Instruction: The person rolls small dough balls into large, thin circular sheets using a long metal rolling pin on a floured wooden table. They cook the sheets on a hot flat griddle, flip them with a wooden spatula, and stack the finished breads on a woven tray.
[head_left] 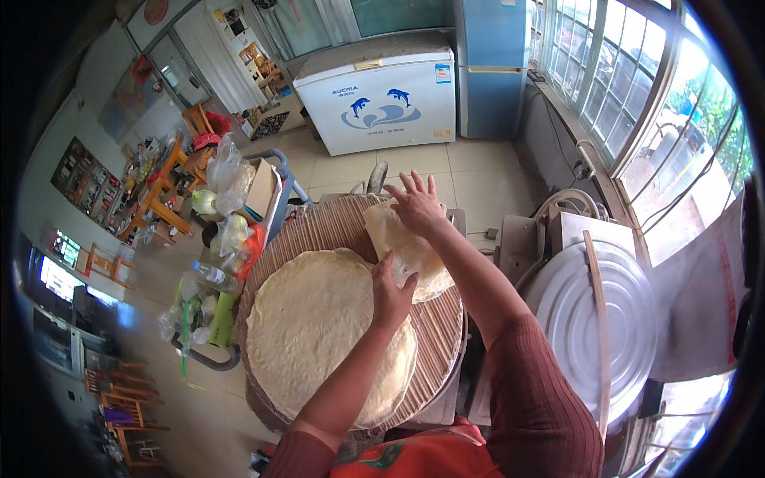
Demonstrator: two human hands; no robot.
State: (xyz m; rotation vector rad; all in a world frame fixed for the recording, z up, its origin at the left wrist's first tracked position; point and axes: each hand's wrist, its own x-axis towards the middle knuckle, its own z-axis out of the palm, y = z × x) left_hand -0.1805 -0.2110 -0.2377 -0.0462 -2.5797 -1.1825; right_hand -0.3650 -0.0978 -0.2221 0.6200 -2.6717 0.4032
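A stack of large round flatbreads (317, 322) lies on the left part of a round mat of plant stalks (299, 230). Beside it, at the upper right of the mat, is a folded flatbread (406, 251). My right hand (418, 206) rests on the far end of this folded piece with its fingers spread. Near the folded piece's left edge is my left hand (394, 293), thumb and fingers apart; whether it touches the bread cannot be told. My left forearm passes over the round stack and hides part of it.
To the right stands a round metal lid (627, 322) with a wooden stick (597, 322) across it. A cart (284, 203) with bagged vegetables and a plastic bottle (214, 276) is at the left. Beyond the mat stand a white chest freezer (382, 107) and a blue refrigerator (493, 95).
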